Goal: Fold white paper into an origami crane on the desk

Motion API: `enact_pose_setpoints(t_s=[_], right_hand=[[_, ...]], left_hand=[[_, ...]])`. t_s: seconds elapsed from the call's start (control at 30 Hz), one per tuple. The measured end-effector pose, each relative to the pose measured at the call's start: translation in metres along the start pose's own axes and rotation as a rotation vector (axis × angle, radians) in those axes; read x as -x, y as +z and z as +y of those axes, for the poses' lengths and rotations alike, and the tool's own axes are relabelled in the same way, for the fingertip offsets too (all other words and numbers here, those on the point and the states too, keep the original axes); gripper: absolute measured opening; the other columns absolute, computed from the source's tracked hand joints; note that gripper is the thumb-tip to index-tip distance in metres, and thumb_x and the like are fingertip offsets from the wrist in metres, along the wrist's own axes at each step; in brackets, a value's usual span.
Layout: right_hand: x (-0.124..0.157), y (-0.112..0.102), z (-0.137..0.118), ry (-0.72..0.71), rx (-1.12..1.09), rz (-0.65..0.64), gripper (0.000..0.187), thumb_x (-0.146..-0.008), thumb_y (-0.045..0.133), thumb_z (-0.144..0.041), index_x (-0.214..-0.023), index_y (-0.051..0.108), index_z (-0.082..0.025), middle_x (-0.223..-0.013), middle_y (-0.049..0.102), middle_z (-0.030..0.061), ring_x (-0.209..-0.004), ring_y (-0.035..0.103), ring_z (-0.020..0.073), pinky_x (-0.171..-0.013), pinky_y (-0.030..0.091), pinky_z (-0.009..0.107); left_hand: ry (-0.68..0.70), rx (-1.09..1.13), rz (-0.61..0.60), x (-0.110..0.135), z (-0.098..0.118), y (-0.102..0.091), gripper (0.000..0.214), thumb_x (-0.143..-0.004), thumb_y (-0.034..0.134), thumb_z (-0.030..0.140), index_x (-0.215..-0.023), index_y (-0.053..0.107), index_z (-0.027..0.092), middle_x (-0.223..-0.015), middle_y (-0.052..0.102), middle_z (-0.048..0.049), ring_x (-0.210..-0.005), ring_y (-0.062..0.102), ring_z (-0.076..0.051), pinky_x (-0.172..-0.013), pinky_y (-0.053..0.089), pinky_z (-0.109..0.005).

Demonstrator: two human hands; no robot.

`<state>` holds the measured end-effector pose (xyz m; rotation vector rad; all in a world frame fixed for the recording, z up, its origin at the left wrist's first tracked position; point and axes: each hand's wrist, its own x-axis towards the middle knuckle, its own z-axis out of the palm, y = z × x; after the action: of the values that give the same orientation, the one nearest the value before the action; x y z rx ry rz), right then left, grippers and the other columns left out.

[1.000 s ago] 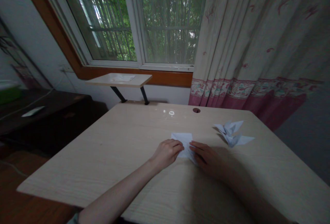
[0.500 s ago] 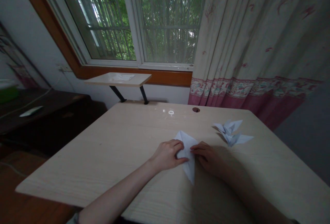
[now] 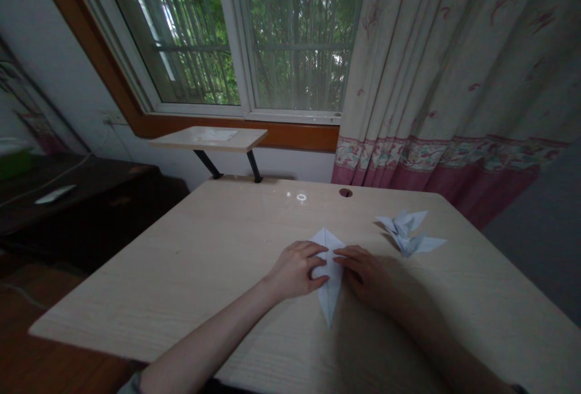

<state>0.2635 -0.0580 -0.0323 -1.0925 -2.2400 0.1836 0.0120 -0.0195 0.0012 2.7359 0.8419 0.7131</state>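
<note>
Folded white paper lies flat on the bench, about midway between left and right edges. Kite shape: short tip toward the far edge, long tip toward the near edge, crease running lengthwise down the middle.

Left hand on its left half: fingers slightly spread, thumb set apart from them toward the near edge, paper visible in the gap. Right hand on its right side: fingertips touch near the crease, narrow gap to the left fingers. Right thumb is hidden, so can't tell if that hand pinches or just presses.

White origami sits right of the right hand, toward the far right corner, pointed flaps up and out; can't tell if one piece or two. Cable hole near the far edge. Raised shelf stands at the far left corner.
</note>
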Motion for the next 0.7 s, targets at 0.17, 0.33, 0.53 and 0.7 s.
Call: enact_pose_setpoints(t_s=[0.17,0.33,0.53,0.7], right_hand=[[0.000,0.002,0.002,-0.006,0.001,0.032,0.038,-0.093,0.049,-0.012,-0.124,0.069,-0.023,-0.123,0.072,0.0105,-0.120,0.064,0.0240,-0.105,0.052,0.051],[-0.002,0.001,0.003,-0.002,0.024,0.015,0.035,-0.096,0.050,-0.013,-0.120,0.072,-0.026,-0.117,0.074,0.0086,-0.113,0.067,0.0231,-0.102,0.054,0.048],[-0.005,-0.001,0.002,-0.026,0.028,0.042,0.031,-0.095,0.051,-0.010,-0.114,0.073,-0.020,-0.111,0.075,0.0099,-0.108,0.068,0.0220,-0.099,0.055,0.042],[-0.006,-0.001,0.001,-0.001,0.041,-0.004,0.026,-0.094,0.054,-0.010,-0.109,0.073,-0.019,-0.108,0.075,0.0091,-0.104,0.067,0.0220,-0.097,0.055,0.041]], left_hand=[[-0.012,-0.051,-0.010,-0.001,0.002,-0.006,0.022,-0.085,0.076,0.032,-0.106,0.078,0.027,-0.136,0.068,-0.0024,-0.118,0.063,-0.029,-0.101,0.049,-0.048],[-0.027,-0.089,0.003,-0.002,0.000,-0.006,0.022,-0.087,0.073,0.029,-0.109,0.078,0.026,-0.130,0.071,-0.0024,-0.113,0.064,-0.027,-0.097,0.050,-0.046],[-0.015,-0.139,0.036,-0.001,-0.007,-0.001,0.015,-0.096,0.068,0.025,-0.108,0.077,0.024,-0.122,0.074,-0.0024,-0.108,0.065,-0.024,-0.091,0.049,-0.041],[-0.024,-0.147,0.037,-0.001,-0.012,0.001,0.013,-0.099,0.066,0.024,-0.105,0.077,0.025,-0.111,0.077,-0.0008,-0.101,0.065,-0.022,-0.085,0.047,-0.037]])
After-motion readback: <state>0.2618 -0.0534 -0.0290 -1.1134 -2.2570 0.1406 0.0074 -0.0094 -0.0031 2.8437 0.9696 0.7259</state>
